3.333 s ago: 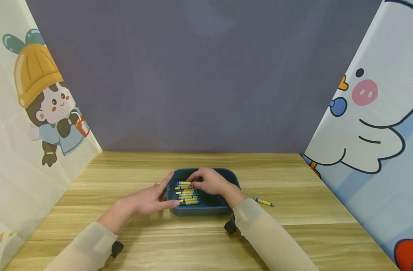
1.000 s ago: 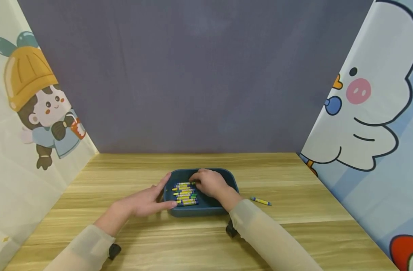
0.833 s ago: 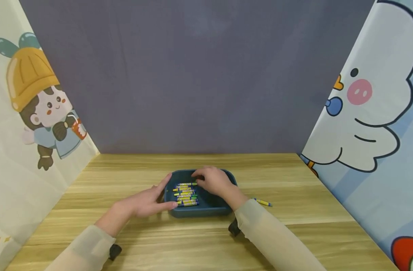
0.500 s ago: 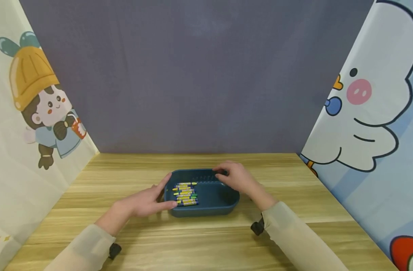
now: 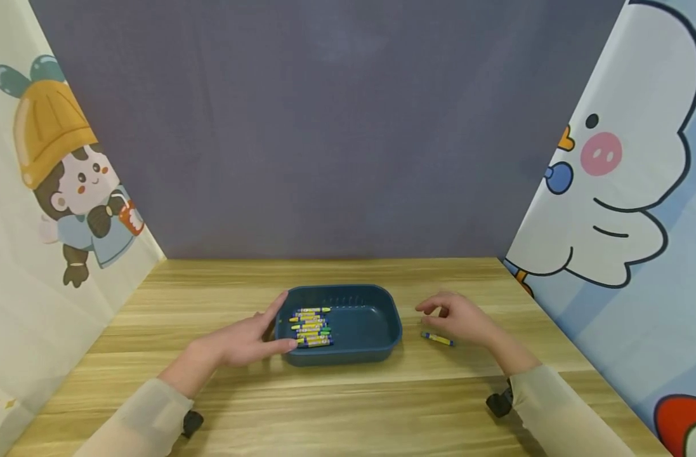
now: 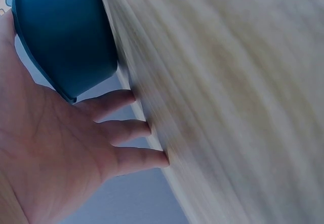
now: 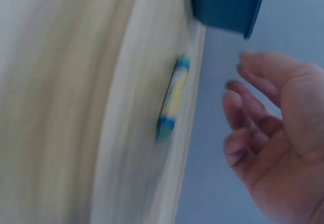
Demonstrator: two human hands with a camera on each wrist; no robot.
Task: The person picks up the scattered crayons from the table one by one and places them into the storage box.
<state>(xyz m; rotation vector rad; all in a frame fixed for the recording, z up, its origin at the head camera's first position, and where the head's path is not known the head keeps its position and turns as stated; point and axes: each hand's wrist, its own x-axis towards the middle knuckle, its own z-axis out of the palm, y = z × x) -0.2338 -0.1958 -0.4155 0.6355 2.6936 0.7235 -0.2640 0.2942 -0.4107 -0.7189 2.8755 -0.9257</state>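
A dark blue plastic tray (image 5: 348,358) stands on the table with several yellow-wrapped crayons (image 5: 311,327) lying in a column at its left end. My left hand (image 5: 242,339) rests at the tray's left end, thumb and index finger spread along the rim; in the left wrist view the other fingertips touch the tabletop. To the right of the tray lies one single crayon (image 5: 438,339), yellow with blue bands. My right hand (image 5: 462,320) hovers just above and behind it, fingers loosely bent and holding nothing. The right wrist view shows a gap between that hand and the crayon (image 7: 173,98).
The wooden table (image 5: 336,412) extends around the tray. A grey-purple panel (image 5: 336,139) closes off the back. Cartoon-printed panels stand at the left (image 5: 16,285) and right (image 5: 627,254).
My right hand has left the crayons in the tray, risen over the right rim and moved right to the single crayon. The left hand has stayed on the tray.
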